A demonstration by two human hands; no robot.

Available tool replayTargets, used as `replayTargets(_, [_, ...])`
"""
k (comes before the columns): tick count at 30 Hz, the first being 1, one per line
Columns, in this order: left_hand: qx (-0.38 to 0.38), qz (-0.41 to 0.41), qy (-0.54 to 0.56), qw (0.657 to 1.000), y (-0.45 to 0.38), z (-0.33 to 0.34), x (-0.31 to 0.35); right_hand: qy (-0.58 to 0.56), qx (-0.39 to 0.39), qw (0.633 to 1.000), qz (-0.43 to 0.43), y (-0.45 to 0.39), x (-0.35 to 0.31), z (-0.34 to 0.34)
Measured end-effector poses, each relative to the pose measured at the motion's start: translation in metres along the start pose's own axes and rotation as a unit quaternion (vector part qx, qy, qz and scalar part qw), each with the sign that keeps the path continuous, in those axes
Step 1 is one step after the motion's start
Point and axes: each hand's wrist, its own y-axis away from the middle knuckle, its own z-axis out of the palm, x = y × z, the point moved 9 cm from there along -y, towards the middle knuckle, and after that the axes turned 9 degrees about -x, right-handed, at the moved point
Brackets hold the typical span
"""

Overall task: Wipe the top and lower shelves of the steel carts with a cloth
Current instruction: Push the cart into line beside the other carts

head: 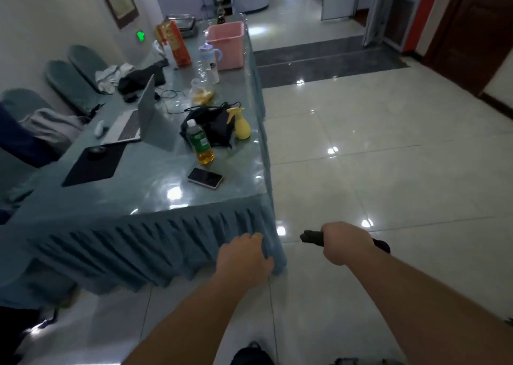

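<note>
Glossy pale floor tiles (388,148) spread beside the blue-skirted counter (155,198), at whose near corner the left hand (243,256) rests with loosely curled fingers against the skirt, while just beyond that corner the right hand (342,244) grips a rolled dark cloth (312,237).

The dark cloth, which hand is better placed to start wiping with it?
Right. The right hand already grips the dark rolled cloth, while the left hand rests against the blue pleated table skirt. No steel cart is visible.
</note>
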Motion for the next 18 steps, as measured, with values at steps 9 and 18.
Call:
replayTargets(9, [-0.029, 0.124, -0.081, 0.989, -0.178, -0.069, 0.093, -0.054, -0.012, 0.99, 0.129, -0.093, 0.075, -0.106])
replayTargets(18, [-0.022, 0.262, -0.188, 0.946, -0.316, -0.141, 0.219, -0.158, 0.024, 0.95, 0.269, -0.124, 0.19, -0.14])
